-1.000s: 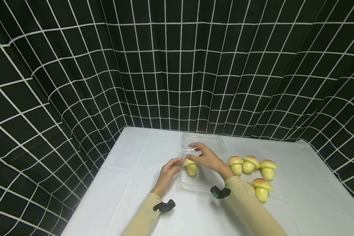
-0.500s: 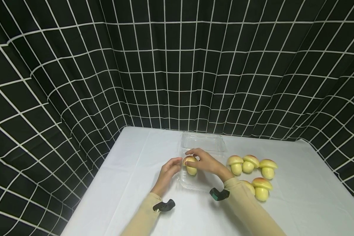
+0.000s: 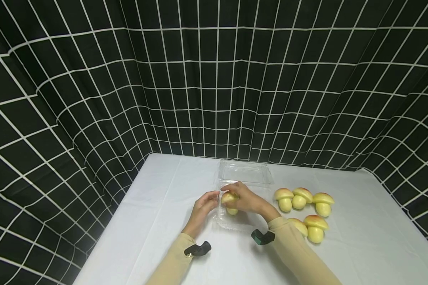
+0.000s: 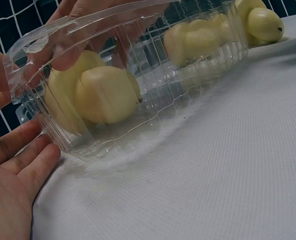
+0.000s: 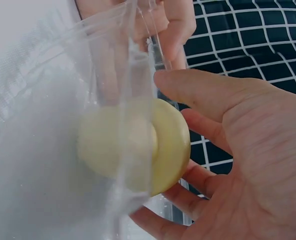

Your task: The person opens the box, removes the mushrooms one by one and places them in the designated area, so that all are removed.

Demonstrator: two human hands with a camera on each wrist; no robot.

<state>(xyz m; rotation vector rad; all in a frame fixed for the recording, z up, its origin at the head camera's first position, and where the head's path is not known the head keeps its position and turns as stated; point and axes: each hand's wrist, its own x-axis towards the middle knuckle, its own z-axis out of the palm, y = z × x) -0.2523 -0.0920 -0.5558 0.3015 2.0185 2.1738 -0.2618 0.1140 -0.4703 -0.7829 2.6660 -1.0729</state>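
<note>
A mushroom-shaped bun [image 3: 228, 197] with a yellow stem and reddish cap lies in the left part of a clear plastic clamshell container [image 3: 244, 224]. My right hand [image 3: 246, 200] reaches in from the right and holds this bun by its cap, thumb on one side and fingers on the other, as the right wrist view shows. Beside the container's left wall is my left hand [image 3: 201, 206]. Its fairly straight fingers [image 4: 40, 162] touch the outside of that wall in the left wrist view. The bun's underside is partly seen through the plastic.
The container's lid [image 3: 245, 173] lies folded back toward the dark gridded curtain [image 3: 207, 79]. Right of the container, several more mushroom-shaped buns [image 3: 283, 199] lie on the white table [image 3: 157, 221]; my right sleeve [image 3: 289, 241] partly covers one.
My right hand has come down from above the bun inside the container, and its fingers have closed round the cap. The left hand has stayed in place at the container's left wall.
</note>
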